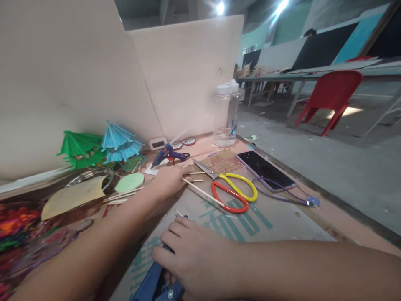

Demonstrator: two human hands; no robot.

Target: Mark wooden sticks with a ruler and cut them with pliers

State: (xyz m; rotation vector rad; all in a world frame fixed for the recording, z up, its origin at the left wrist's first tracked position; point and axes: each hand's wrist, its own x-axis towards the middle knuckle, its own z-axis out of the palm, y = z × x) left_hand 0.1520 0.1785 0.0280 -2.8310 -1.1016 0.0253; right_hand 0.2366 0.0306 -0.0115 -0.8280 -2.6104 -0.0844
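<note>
My left hand [171,180] reaches forward over the table, its fingers closed on thin wooden sticks [203,193] that poke out to the right. Closer to me, my right hand [196,246] is wrapped round a blue-handled hand tool [150,281] with a metal bolt; its exact kind is hidden by the hand. Scissors [233,190] with one red and one yellow handle lie open just right of my left hand. Beyond that hand sits a dark blue glue gun [169,156]. More sticks [123,195] and a pale green paper octagon [129,182] lie left of it.
Green [81,148] and blue paper umbrellas [120,142] stand at the back left, with colourful pieces [15,223] at the near left. A water bottle [224,115] stands at the far corner. A phone [266,170] lies near the right table edge. White boards [188,75] rise behind.
</note>
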